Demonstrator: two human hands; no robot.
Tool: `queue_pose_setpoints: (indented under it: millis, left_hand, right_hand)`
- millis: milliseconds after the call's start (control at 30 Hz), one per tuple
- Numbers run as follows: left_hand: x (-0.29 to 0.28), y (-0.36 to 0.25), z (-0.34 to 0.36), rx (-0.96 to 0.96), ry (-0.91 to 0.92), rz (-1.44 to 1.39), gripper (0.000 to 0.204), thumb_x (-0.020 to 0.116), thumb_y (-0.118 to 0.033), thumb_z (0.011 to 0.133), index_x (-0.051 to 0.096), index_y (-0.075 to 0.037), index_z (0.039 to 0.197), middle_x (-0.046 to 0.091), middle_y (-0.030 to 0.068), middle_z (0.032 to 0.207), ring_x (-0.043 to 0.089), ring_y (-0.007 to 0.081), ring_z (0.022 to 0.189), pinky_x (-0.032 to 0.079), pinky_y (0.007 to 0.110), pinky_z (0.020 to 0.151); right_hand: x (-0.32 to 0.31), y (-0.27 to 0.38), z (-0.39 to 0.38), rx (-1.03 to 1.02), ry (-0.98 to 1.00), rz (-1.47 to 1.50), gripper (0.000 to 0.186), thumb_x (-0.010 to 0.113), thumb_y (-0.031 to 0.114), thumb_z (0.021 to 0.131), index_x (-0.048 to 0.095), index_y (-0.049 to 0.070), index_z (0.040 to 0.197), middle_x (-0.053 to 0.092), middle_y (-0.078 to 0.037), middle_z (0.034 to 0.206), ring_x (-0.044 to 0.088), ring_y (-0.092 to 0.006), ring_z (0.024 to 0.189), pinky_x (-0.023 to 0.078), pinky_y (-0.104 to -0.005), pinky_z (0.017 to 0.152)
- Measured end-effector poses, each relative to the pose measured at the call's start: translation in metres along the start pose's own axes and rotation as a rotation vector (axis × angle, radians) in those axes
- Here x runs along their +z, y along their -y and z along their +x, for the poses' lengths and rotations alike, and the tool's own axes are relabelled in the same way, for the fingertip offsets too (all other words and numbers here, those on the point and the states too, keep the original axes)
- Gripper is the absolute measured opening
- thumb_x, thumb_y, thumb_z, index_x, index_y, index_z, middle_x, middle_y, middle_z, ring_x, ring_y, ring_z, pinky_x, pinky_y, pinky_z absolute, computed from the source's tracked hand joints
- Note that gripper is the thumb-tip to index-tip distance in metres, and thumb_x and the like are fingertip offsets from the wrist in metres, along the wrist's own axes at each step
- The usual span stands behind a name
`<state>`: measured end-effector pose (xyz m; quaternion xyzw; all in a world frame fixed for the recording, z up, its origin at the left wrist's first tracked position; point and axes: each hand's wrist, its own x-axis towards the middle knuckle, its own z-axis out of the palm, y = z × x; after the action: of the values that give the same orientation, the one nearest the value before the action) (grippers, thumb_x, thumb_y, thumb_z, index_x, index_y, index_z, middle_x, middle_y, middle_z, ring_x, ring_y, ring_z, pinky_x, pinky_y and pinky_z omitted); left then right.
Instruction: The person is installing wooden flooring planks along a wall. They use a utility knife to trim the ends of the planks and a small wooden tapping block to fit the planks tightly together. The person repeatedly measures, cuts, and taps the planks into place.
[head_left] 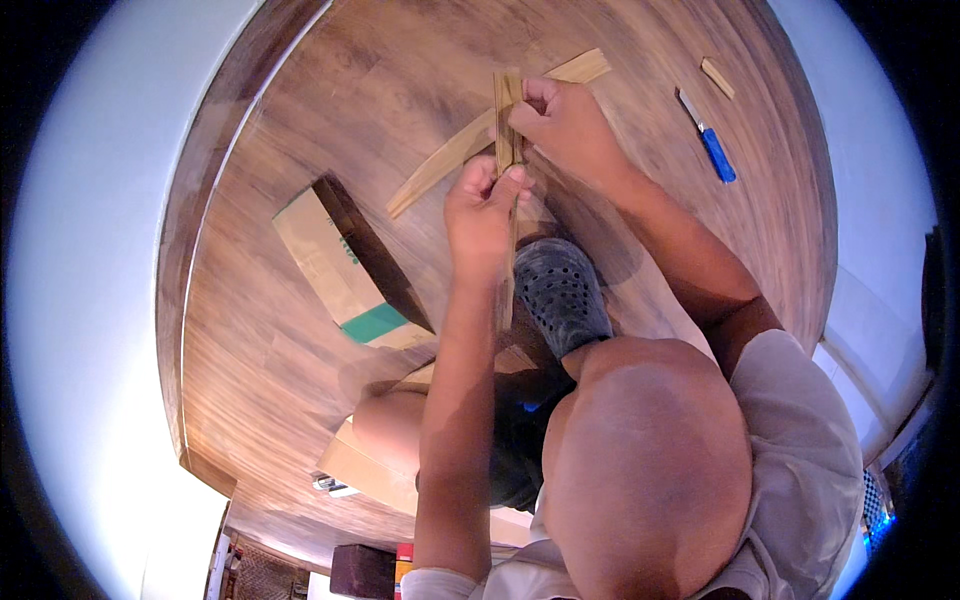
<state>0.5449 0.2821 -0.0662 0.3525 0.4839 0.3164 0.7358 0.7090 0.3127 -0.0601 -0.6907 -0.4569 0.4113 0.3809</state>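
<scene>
Both of my hands are raised in front of me, closed on a narrow, folded brown cardboard strip (507,92) that stands lengthwise between them. My left hand (480,220) pinches its lower part between thumb and fingers. Higher up, my right hand (568,122) grips the strip's right side, with fingertips partly hidden. Beneath the hands, a longer flat cardboard strip (440,163) lies slantwise on the floor. To the right lies a blue-handled utility knife (712,150), its blade pointing away. A small cardboard offcut (717,78) rests beyond the knife.
A cardboard box (325,255) with green tape sits on the wood floor (300,130) to my left. My foot in a dark perforated clog (562,290) is just below the hands. More cardboard (370,465) lies by my leg. White walls curve along both sides.
</scene>
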Motion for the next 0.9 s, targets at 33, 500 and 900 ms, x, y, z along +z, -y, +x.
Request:
queue_pose_setpoints:
  millis: [33,500,900]
  left_hand:
    - [0.000,0.002,-0.002,-0.004,-0.014,-0.006,0.012,0.064,-0.013,0.106,0.069,-0.003,0.102,0.071,0.0018,0.086,0.061,0.0094,0.074,0.051,0.026,0.072]
    - [-0.006,0.010,-0.013,0.243,-0.226,0.760,0.016,0.056,-0.013,0.106,0.060,0.001,0.099,0.067,0.0159,0.080,0.067,0.0283,0.070,0.053,0.043,0.067]
    - [0.003,0.038,-0.001,0.532,-0.285,1.475,0.051,0.062,-0.015,0.095,0.050,0.001,0.142,0.067,0.0166,0.106,0.071,0.0340,0.092,0.061,0.042,0.075]
  right_hand:
    - [0.001,0.000,-0.001,-0.018,-0.003,-0.036,0.029,0.064,0.024,0.091,0.070,-0.004,0.092,0.068,-0.020,0.072,0.069,-0.0252,0.062,0.054,-0.0398,0.063]
    - [0.012,0.014,-0.014,0.084,0.025,-0.109,0.025,0.064,0.021,0.098,0.070,-0.003,0.095,0.072,-0.016,0.073,0.075,-0.0243,0.068,0.057,-0.0380,0.065]
    - [0.036,-0.023,-0.021,0.204,-0.265,-0.090,0.022,0.066,0.017,0.093,0.072,-0.004,0.088,0.070,-0.021,0.073,0.072,-0.0287,0.064,0.056,-0.0401,0.065]
